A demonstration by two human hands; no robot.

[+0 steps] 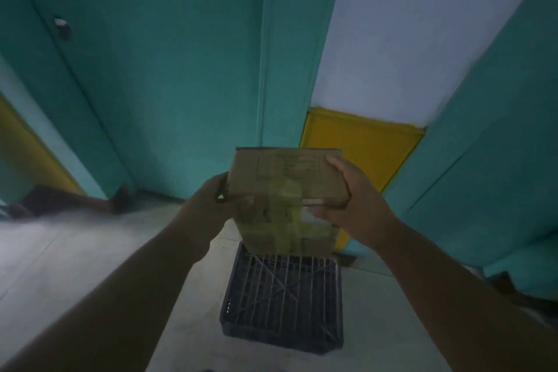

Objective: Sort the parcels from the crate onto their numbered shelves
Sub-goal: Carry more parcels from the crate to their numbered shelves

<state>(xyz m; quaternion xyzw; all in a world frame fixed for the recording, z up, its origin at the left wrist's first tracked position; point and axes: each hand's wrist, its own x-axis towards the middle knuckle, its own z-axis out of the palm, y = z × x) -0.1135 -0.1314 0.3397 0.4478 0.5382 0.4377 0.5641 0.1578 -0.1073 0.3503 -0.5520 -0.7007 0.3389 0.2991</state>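
Note:
A brown cardboard parcel (280, 184) with yellowish tape across it is held up in front of me, above the crate. My left hand (211, 199) grips its left side. My right hand (347, 202) grips its right side, with the thumb on the near face. Below on the floor stands a dark plastic crate (283, 335) with a grid bottom; the part of its inside that I see holds nothing. The parcel hides the crate's far edge. No numbered shelves are in view.
Teal wall panels (169, 69) rise straight ahead and on the right (498, 145). A yellow panel (362, 148) sits low between them under a white wall. A dark shape (69, 199) lies on the pale floor at the left.

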